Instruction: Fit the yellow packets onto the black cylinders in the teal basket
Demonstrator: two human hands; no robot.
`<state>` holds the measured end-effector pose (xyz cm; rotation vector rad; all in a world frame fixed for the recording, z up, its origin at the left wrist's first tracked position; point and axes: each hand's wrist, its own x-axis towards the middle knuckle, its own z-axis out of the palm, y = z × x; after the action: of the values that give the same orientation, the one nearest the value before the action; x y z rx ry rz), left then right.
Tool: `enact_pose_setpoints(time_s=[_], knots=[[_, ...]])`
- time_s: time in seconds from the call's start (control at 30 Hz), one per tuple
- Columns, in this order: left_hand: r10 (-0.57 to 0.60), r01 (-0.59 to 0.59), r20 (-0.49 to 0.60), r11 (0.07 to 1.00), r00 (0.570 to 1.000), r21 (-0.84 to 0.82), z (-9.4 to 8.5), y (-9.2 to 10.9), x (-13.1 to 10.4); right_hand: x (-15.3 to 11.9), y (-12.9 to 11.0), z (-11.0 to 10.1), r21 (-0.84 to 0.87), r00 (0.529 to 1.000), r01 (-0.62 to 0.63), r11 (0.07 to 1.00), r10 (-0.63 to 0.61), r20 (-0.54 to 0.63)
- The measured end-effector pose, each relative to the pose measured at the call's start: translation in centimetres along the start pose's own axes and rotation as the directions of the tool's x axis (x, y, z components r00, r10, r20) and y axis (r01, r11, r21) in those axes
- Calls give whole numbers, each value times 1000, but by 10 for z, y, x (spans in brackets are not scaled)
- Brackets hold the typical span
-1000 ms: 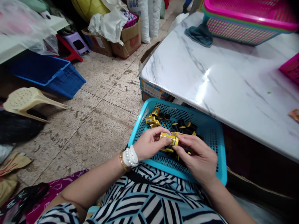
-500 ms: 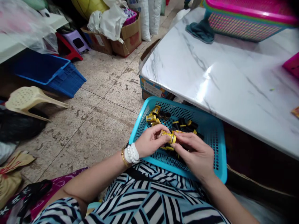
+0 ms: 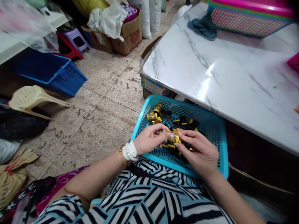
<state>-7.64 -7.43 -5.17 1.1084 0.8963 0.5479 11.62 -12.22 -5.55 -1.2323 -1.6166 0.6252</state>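
1. Head view. Container, small, cylindrical, yellow, printed [image 3: 172, 135]: held in both hands above the middle of the basket; lettering too small to read.
2. Left hand [image 3: 150, 140]: nearly closed, thumb and curled fingers pinching the container's left end.
3. Right hand [image 3: 198, 151]: partly open at the palm, thumb and fingertips brought together on the container's right end.
4. Basket, light-blue plastic, perforated [image 3: 168, 165]: near edge against the patterned garment [image 3: 149, 199], far edge beside the table.
5. Yellow cylinders [image 3: 152, 116], several: inside the basket, towards its far left corner.
6. Round black pieces [image 3: 168, 114], two: just right of these, near the far edge.
7. Black cylinders with yellow caps [image 3: 183, 119]: heaped about the middle of the basket, partly hidden by the hands.
8. Table, white, marble-patterned [image 3: 177, 62].
9. Dark teal cloth [image 3: 203, 28]: crumpled near the table's far left corner.
10. Stacked plastic baskets, pink uppermost [image 3: 249, 23]: on the table, touching the cloth.
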Motion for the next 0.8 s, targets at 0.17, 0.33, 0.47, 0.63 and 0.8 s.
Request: enact_pose_setpoints(time_s=[0.17, 0.33, 0.47, 0.63, 0.8], knots=[[263, -245, -51, 941, 963, 232, -1, 3, -8, -4, 0, 1, 134, 971, -236, 963, 239, -10], [504, -460, 59, 728, 862, 508, 0, 1, -10, -4, 0, 6, 454, 694, -695, 557, 686, 220], [558, -500, 80, 658, 826, 563, 1, 0, -7, -2, 3, 10, 590, 525, -773, 234, 759, 386], [233, -168, -121, 902, 965, 397, 6, 2, 0, 0, 2, 1, 437, 628, -768, 469, 688, 365], [-60, 63, -86, 997, 994, 39, 12, 3, 7, -1, -7, -6, 118, 930, -360, 925, 346, 126]])
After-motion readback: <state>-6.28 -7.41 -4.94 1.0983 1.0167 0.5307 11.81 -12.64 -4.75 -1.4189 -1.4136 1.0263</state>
